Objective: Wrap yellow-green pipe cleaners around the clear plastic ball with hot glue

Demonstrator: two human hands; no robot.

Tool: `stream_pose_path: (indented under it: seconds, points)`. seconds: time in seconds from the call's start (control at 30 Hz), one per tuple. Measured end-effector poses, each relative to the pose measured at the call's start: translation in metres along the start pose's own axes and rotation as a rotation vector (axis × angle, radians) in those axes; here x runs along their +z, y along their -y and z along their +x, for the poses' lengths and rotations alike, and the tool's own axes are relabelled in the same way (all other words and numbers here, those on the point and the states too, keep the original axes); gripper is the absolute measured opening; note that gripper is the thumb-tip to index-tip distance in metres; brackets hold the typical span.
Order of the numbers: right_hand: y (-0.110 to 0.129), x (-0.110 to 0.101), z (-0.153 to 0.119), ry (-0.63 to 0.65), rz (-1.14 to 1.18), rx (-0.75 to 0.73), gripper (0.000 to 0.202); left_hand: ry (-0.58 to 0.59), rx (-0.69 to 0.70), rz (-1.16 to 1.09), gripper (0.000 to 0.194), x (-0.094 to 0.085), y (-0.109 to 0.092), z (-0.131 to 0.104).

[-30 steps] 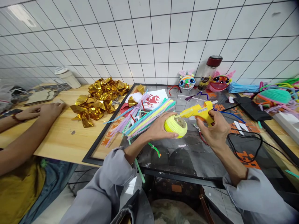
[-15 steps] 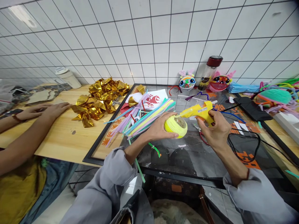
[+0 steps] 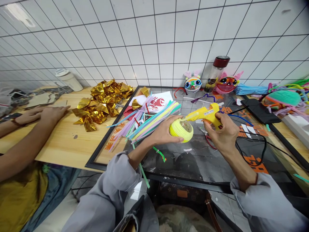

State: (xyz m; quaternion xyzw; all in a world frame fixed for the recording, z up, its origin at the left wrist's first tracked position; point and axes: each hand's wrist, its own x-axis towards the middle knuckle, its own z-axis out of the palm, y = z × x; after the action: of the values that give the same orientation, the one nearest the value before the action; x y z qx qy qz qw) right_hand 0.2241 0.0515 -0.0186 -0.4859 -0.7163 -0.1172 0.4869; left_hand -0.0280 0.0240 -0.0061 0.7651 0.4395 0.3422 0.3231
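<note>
My left hand is closed around a round, hollow-looking ball covered in yellow pipe cleaner, its opening facing right. In my right hand is a yellow hot glue gun, gripped by its handle. The nozzle points left and is at the upper rim of the yellow ball; whether it touches cannot be made out. Below the glue gun lie scissors with red handles. A bundle of pastel pipe cleaners lies beyond my left wrist.
Gold foil shapes are heaped at left, near another person's hands. Two decorated balls and a bottle stand by the wall. At right are a black phone, a looped cable and a teal ball.
Almost nothing differs. The view has shifted very slightly; both hands keep the yellow ball and the glue gun in the same position.
</note>
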Motion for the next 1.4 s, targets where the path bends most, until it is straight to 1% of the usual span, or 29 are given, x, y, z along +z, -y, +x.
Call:
stream_pose_path:
  seconds: [0.17,0.27,0.63,0.83,0.97,1.13,1.4]
  points:
    - [0.0,-0.001,0.001,0.006,0.008,-0.004,0.019,-0.003,0.03,-0.018,0.091,0.002,0.007,0.002]
    - [0.0,-0.002,0.001,0.009,0.024,-0.009,0.02,0.0,0.021,-0.008,0.091,0.003,0.009,0.002]
    - [0.0,-0.002,0.001,0.009,0.005,0.011,0.021,-0.001,0.02,0.003,0.092,0.001,0.008,0.002]
    - [0.0,-0.001,0.0,0.015,0.037,0.006,0.022,-0.001,0.016,0.006,0.094,0.002,0.009,0.002]
    - [-0.001,0.0,-0.001,0.025,0.014,0.012,0.022,-0.005,0.039,0.003,0.092,0.003,0.009,0.002]
    - [-0.001,0.0,-0.001,0.003,0.031,-0.015,0.021,-0.005,0.033,0.007,0.092,0.003,0.009,0.002]
    - [-0.005,-0.001,0.001,-0.02,0.061,-0.059,0.019,-0.008,0.062,-0.019,0.093,0.003,0.013,0.002]
